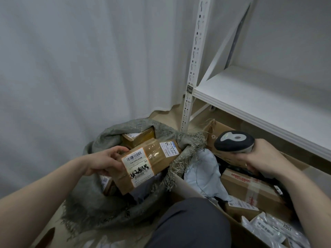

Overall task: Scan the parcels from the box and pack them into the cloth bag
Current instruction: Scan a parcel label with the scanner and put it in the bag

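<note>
Over the open mouth of the grey cloth bag (100,190), the left hand (105,162) grips a brown cardboard parcel (148,162) by its near-left end, label side up. To the right, the right hand (259,158) is closed around the handle of a barcode scanner (233,141), above the cardboard box (238,228) where other parcels wait. Some parcels already lie inside the bag. I judge the parcel is going into the bag: lower it flat beside the others and release only when it rests, so the frayed edge does not catch it.
</note>
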